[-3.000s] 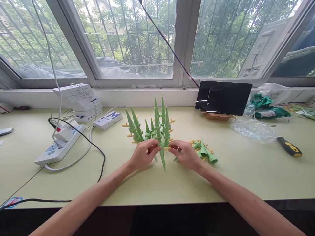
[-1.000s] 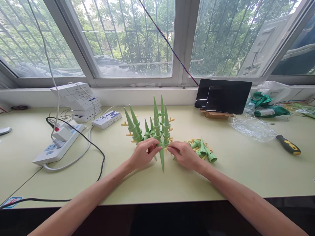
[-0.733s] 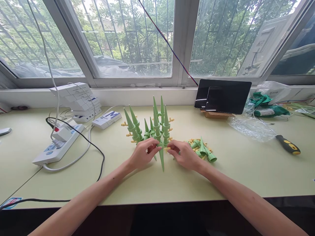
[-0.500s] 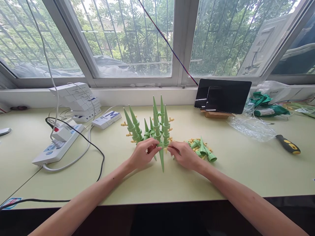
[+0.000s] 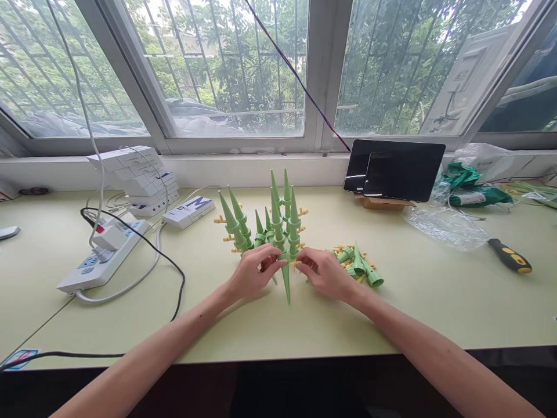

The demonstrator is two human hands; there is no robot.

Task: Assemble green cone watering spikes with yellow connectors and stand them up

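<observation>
Fingers and thumb of my left hand [image 5: 259,270] are closed round the collar of a green plant watering spike [image 5: 286,283], its tip pointing down at the table. Close to its right side, my right hand [image 5: 326,271] pinches a small yellow valve [image 5: 295,265]; my fingers partly hide where valve and spike meet. Behind my hands stand stacked green spikes [image 5: 293,215] with tips up and yellow valves sticking out sideways. To the right of my right hand lies a pile of loose green spikes and yellow valves [image 5: 357,264].
At the left are a power strip [image 5: 104,255] with cables, a stack of white boxes [image 5: 150,180] and a single white box [image 5: 190,212]. A black tablet [image 5: 404,168] leans on a cardboard stand. Clear plastic wrap [image 5: 448,227] and a screwdriver [image 5: 509,256] lie at the right.
My right hand has shifted very slightly to the left, toward the spike, with the valve in its fingers. My left hand stays where it was.
</observation>
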